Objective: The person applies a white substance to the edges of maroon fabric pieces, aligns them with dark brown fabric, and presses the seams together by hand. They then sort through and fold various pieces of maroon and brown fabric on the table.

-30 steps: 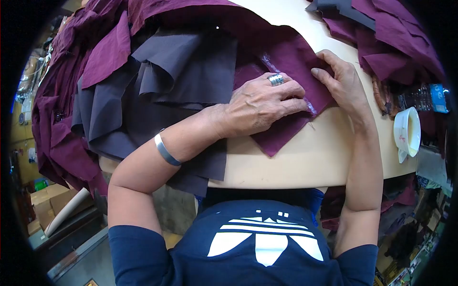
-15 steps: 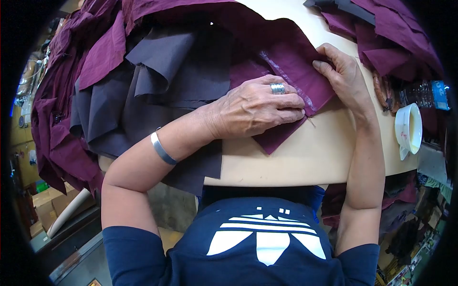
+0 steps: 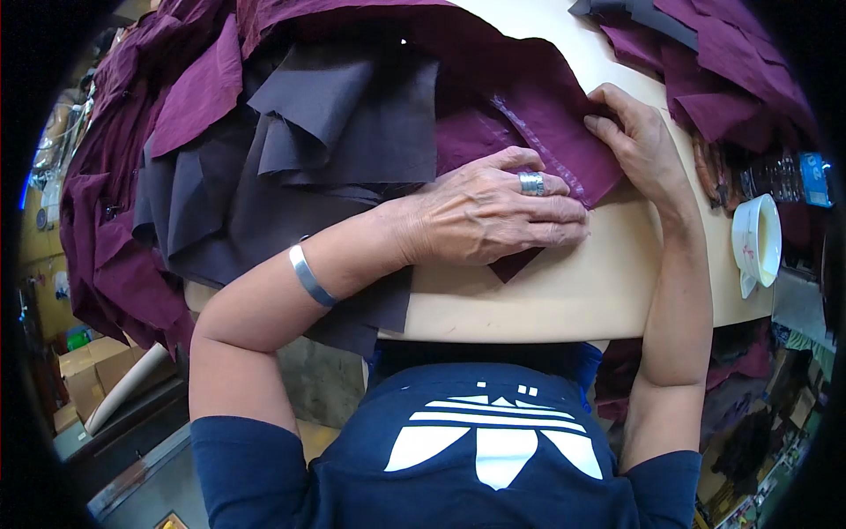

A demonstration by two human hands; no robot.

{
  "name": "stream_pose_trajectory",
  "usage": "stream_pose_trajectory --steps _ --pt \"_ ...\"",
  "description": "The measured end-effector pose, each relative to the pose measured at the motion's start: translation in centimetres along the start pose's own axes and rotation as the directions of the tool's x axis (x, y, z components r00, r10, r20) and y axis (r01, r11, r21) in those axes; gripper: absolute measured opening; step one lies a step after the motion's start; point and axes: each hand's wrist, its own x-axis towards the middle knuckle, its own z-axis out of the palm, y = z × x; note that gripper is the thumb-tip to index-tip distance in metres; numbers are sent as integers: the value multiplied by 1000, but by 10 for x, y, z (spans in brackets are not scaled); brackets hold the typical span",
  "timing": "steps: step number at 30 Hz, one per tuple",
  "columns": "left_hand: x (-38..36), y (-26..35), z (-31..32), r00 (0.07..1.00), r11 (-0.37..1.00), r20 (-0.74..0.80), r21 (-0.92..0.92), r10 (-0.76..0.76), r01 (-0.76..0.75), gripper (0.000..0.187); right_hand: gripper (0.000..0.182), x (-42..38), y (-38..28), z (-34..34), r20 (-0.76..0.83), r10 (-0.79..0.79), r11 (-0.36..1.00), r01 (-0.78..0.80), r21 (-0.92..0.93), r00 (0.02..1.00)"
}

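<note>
Cloth (image 3: 551,84) of deep maroon on the pale surface (image 3: 520,309), smooth near the hands, with whitish streaks (image 3: 539,145) slanting towards the lower right edge; dark grey fabric (image 3: 388,115) beside. Left grip (image 3: 502,212) over the lower part, fingers bunched, right grip (image 3: 648,150) at the right edge, thumb and bent forefinger touching; impossible to tell whether either pinches.

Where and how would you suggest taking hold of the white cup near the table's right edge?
I'd pinch the handle with the right hand, coming from the near side. It juts from the white cup toward the wearer, while the bottle crowds the far side. Keep it level, as its contents are unclear.
</note>
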Motion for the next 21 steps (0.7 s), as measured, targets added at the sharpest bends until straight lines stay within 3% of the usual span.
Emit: stream_pose_trajectory --steps 4,7,13,21 --pt "-3 2 0 965 971 -159 83 -208 223 39 19 0 7 2 2 1 998 -1 59 1000" --pt "-6 1 2 919 919 -219 152 -327 363 38 18 -2 -4 5 -61 4 999 -7 -48 998" --pt "-6 3 2 924 922 -215 159 -316 353 36 15 -1 -12 7 -140 33 979 -60 -192 990" --pt "-6 3 1 963 966 -177 127 -203 226 42 13 0 -10 4 -124 22 981 -45 -187 992"
